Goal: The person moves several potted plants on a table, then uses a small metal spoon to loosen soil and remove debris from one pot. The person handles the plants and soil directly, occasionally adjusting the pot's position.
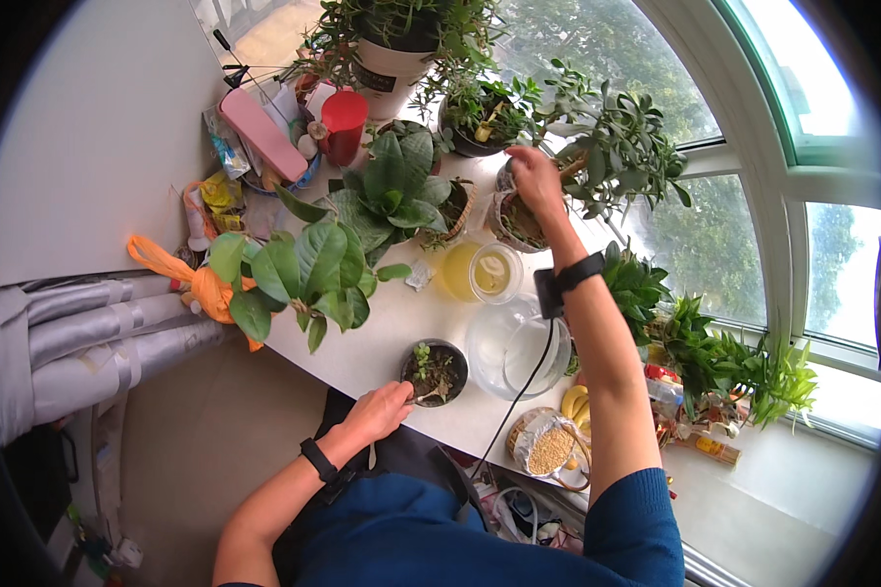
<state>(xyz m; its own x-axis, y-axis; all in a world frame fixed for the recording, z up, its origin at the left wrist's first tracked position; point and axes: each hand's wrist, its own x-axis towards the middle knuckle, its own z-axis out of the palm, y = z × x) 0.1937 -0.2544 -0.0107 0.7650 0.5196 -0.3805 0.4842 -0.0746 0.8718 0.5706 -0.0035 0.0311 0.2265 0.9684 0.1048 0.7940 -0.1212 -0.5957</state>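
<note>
My left hand [380, 411] is closed beside a small dark pot [463, 377] at the table's near edge. Soil and a few small green seedlings [421, 360] fill that pot, and a pale thin piece [427, 397] lies over its soil by my fingertips. What the left fingers grip is hidden. My right arm stretches far forward, its hand [535, 179] curled over the back of a soil-filled pot [504, 227] near the jade plant [622, 152]. Whatever these fingers hold cannot be made out. Between the hands stand a jar of yellow liquid [457, 271] and a clear round bowl [489, 342].
Leafy potted plants [392, 186] crowd the left and back of the white table [338, 367]. A red cup [344, 127] and pink case [261, 134] stand back left. A grain-filled foil-lined bowl [548, 452] and bananas [577, 403] sit right. A cable [519, 396] hangs from my right wrist.
</note>
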